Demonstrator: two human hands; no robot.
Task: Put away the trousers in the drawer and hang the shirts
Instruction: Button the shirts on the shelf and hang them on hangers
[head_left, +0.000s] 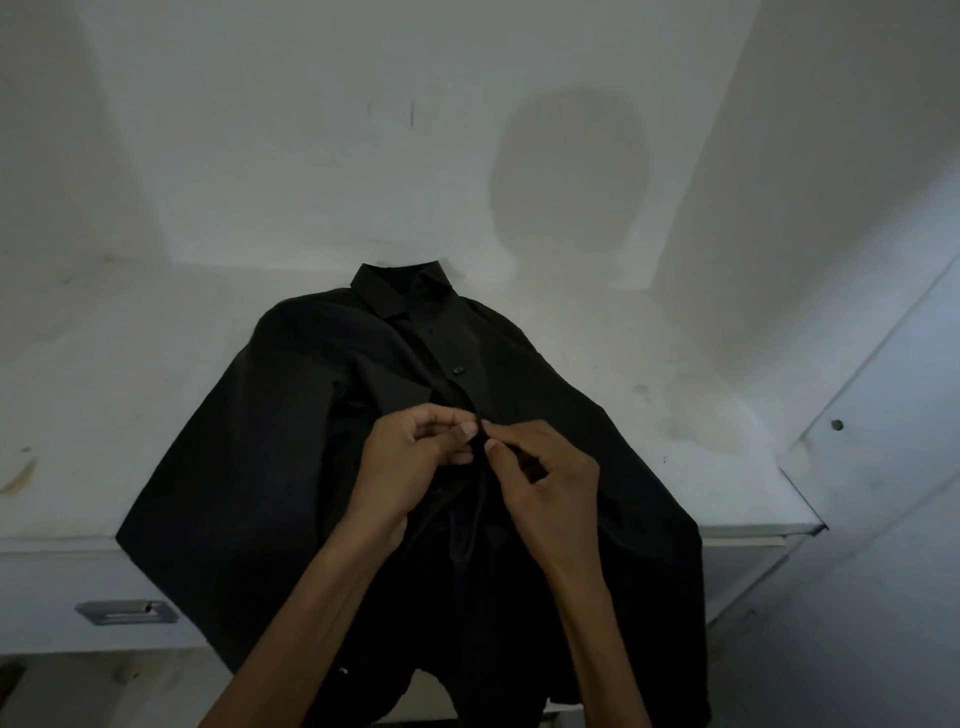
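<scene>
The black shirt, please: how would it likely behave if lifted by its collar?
The black shirt is probably floppy: its hem droops over the counter edge. It looks thin, so likely light. Its lower front looks unbuttoned, so it may gape.

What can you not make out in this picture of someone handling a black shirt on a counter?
Head view: the spot being worked, covered by the fingertips of the left hand and right hand.
Head view: the hem of the black shirt, partly cut off by the bottom edge.
Head view: the inside of the drawer, hidden by its shut front.
</scene>
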